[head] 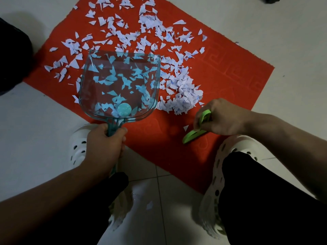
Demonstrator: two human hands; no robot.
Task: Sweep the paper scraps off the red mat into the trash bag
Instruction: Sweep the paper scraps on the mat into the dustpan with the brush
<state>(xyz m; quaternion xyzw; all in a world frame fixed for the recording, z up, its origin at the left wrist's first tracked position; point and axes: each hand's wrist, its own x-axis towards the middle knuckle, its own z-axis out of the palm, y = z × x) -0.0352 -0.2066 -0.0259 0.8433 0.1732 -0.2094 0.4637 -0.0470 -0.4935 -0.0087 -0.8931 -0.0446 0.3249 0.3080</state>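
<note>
A red mat (221,71) lies on the pale tiled floor, strewn with white paper scraps (134,36). A denser heap of scraps (184,94) sits near the mat's middle right. My left hand (104,147) grips the handle of a clear teal dustpan (120,85), which is held tilted over the mat's left part with scraps showing through it. My right hand (221,117) holds a green brush (196,128) low on the mat, just below the heap. A dark shape at the left edge, maybe the trash bag (12,55), is partly in view.
My two white perforated clogs (230,174) stand at the mat's near edge, with black trouser legs above them. One scrap (149,205) lies on the floor tiles between my feet. Pale floor surrounds the mat.
</note>
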